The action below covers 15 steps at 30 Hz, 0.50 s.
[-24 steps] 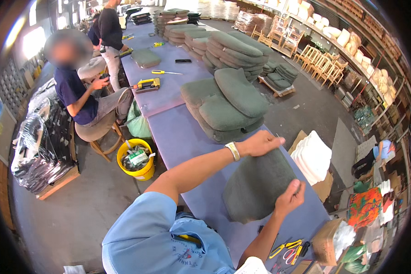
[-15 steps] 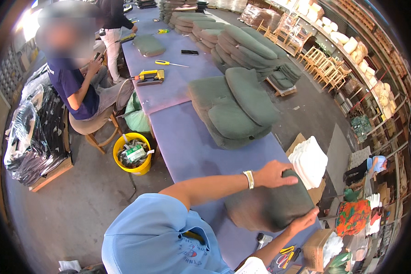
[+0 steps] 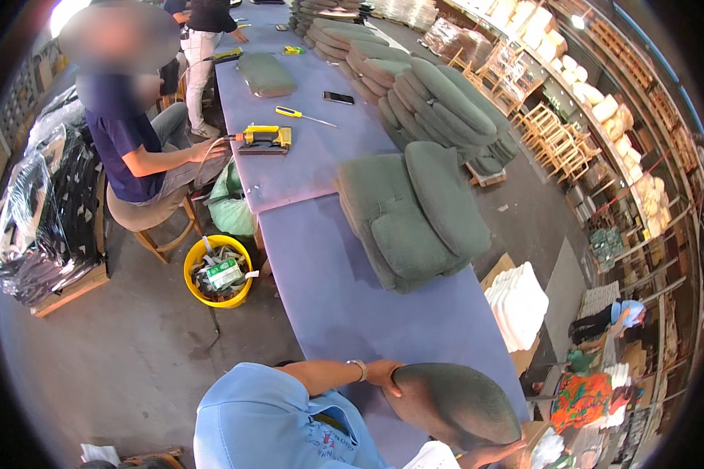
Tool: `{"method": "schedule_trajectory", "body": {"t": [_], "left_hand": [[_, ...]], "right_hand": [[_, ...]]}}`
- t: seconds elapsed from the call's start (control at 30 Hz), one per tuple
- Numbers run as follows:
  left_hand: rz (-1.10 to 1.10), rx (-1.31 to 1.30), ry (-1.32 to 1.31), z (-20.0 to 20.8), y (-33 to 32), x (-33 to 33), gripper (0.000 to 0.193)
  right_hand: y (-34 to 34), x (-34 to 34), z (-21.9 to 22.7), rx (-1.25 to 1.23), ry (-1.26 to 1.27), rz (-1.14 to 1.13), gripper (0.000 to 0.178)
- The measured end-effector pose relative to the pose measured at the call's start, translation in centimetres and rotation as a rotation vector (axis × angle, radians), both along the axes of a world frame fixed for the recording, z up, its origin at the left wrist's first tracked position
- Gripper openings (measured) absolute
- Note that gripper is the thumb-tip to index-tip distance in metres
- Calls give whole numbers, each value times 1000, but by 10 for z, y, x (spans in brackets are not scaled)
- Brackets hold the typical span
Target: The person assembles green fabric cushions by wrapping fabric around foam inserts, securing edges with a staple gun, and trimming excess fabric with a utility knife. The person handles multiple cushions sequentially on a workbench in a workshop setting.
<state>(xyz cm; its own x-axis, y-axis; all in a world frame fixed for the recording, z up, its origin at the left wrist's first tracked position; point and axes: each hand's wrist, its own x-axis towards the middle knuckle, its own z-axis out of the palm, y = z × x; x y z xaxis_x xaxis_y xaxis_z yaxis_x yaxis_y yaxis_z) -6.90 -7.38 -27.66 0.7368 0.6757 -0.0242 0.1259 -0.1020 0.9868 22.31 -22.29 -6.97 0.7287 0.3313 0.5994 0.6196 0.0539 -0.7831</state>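
Note:
A dark green upholstered seat cushion point(image 3: 455, 402) is tilted up over the near end of the blue-covered table point(image 3: 344, 313). My left hand point(image 3: 383, 377), with a bracelet at the wrist, is closed on its left edge, thumb on the face turned to me. At the lower right corner, my right hand point(image 3: 491, 454) grips the cushion's edge; part of that hand is cut off by the frame. Farther along the table lies a pile of similar green cushions point(image 3: 399, 223), one leaning across the others.
Beyond lie a yellow staple gun point(image 3: 264, 139), a screwdriver point(image 3: 305, 116), a phone point(image 3: 338, 98) and a single cushion point(image 3: 265, 74). A yellow bucket of scraps point(image 3: 220, 271) stands left of the table. A seated co-worker point(image 3: 145, 148) is farther left. White stacked pieces point(image 3: 518, 305) stand right.
Both hands have brought the cushion nearer to me and turned it, its face now tilted up. My left hand has shifted from its top edge to its left edge. The view has shifted.

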Motion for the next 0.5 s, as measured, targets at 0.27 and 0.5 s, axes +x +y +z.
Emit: {"method": "schedule_trajectory", "body": {"t": [0.27, 0.5], "left_hand": [[-61, -126, -47, -4, 16, -26, 72], [74, 147, 90, 177, 75, -148, 76]], "right_hand": [[-4, -31, 18, 137, 106, 210, 65], [-35, 5, 15, 31, 174, 92, 55]]}}
